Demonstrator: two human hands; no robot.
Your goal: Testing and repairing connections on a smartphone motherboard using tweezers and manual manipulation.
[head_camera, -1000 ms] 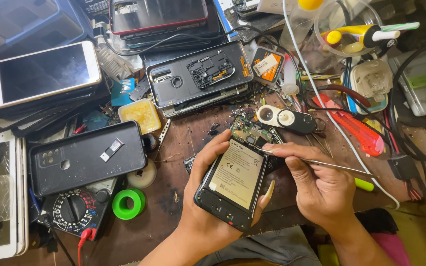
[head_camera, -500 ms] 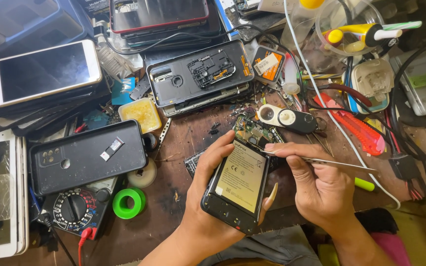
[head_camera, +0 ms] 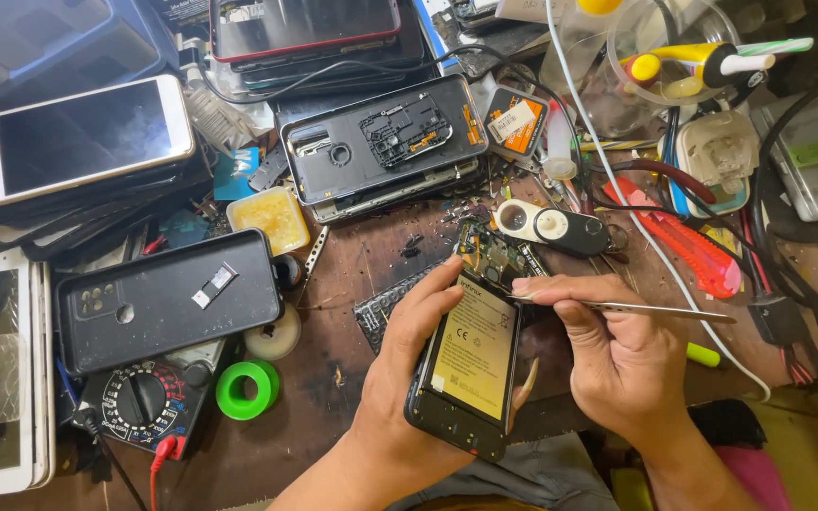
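Head view looks straight down on a crowded repair desk point(head_camera: 362, 274), and not much has shifted over the last second. The left hand point(head_camera: 409, 378) still cradles the opened phone point(head_camera: 466, 374) from below, thumb curled over its left edge, the yellowish battery point(head_camera: 473, 350) facing up. Compared with a second ago the phone has tipped slightly and slid a little toward the person, so its top end sits nearer the tool. The right hand point(head_camera: 617, 360) stays pinched shut on the thin metal tweezers point(head_camera: 655, 308), which lie almost level, the tip resting at the top right corner of the battery, where it was before. To my eye that small tilt is about presenting the upper edge of the phone to the tool; the work at that corner looks ongoing rather than finished, and the battery is still seated in the frame.

Around them nothing has stirred: the bare circuit board point(head_camera: 494, 254) lies just beyond the phone, with the black and white magnifier point(head_camera: 551, 225) beside it. Farther left sit the black back cover point(head_camera: 168, 301), the green tape roll point(head_camera: 246, 389) and the multimeter point(head_camera: 144, 405). A red utility knife point(head_camera: 684, 241) lies off to the right.
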